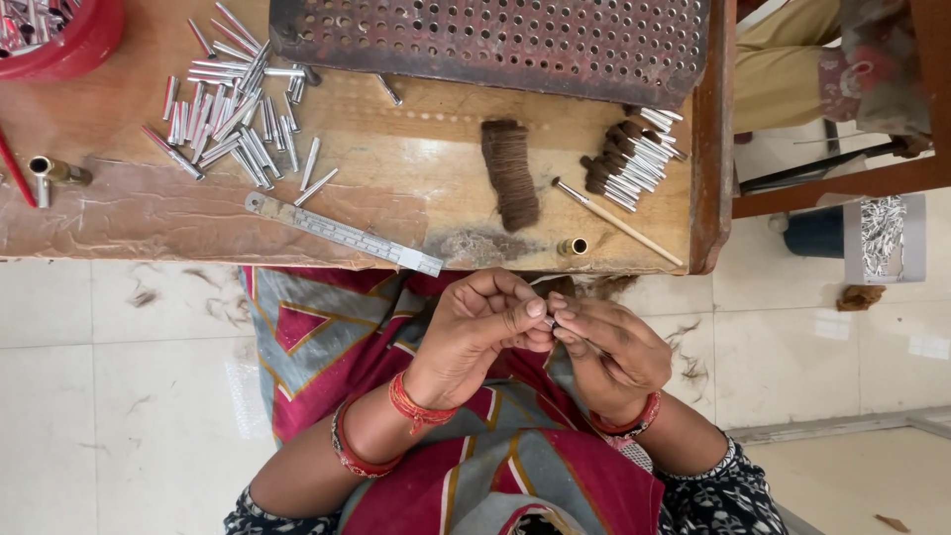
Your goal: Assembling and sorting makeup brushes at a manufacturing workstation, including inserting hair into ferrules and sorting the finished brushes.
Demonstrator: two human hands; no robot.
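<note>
Everything's sitting around the hair bundle [510, 173] on the workbench [416, 129]: loose metal tubes [233, 114] lying well off to its left, ruler [342, 234] lying lower left, finished brush heads [629, 159] piling up right, perforated tray [490, 40] sitting behind it.

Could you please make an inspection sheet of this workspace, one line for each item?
Surface: worn wooden table, with loose hair fibres near its front edge.
Job's things: a small tuft and ferrule, mostly hidden, pinched between both hands; a brown hair bundle; empty metal ferrules scattered; filled ferrules piled at the right.
Clutter: steel ruler, thin wooden stick, brass tube, red tub, perforated metal tray.
Grippers: left hand and right hand meet at the fingertips.
Cables: nothing seen.
Surroundings: tiled floor with hair scraps; another person's sleeve at top right.
</note>
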